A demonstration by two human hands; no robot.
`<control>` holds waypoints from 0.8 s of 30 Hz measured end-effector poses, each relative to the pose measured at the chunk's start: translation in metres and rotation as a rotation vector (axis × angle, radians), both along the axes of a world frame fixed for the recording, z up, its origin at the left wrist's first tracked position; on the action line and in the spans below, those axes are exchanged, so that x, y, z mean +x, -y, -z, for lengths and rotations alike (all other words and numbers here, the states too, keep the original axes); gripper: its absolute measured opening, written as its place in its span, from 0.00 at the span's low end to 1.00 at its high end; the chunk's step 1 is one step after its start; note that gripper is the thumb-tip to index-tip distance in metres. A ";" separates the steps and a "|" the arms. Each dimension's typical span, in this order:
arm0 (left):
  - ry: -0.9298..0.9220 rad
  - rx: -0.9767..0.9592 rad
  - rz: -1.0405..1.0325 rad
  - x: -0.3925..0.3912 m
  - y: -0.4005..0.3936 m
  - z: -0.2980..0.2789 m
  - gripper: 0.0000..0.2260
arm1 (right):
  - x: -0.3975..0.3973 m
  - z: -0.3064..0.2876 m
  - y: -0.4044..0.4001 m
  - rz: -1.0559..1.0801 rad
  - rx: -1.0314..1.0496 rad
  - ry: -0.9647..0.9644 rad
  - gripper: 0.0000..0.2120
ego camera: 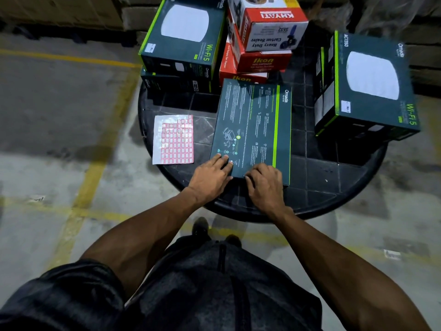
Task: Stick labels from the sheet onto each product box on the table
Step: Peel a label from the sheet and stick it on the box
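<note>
Hands, left (211, 177) flat and right (265, 181) curled, no grip, on smooth rectangular cardboard box (253, 125), glossy label sheet (173, 140) beside.

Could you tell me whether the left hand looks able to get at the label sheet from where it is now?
Probably yes. The left hand rests on the near corner of the dark box, and the label sheet lies flat just to its left on the table, with nothing between them.
</note>
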State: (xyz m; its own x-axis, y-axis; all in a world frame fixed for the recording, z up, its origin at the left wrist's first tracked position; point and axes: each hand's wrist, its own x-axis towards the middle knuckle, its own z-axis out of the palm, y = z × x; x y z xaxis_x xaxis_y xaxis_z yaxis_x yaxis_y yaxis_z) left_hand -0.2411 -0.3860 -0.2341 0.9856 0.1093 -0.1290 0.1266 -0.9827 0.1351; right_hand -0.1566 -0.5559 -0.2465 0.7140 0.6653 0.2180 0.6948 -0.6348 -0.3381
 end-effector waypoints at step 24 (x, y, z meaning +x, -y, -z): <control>-0.003 0.007 -0.014 0.000 0.000 0.001 0.23 | 0.008 -0.001 0.019 -0.227 -0.021 0.044 0.08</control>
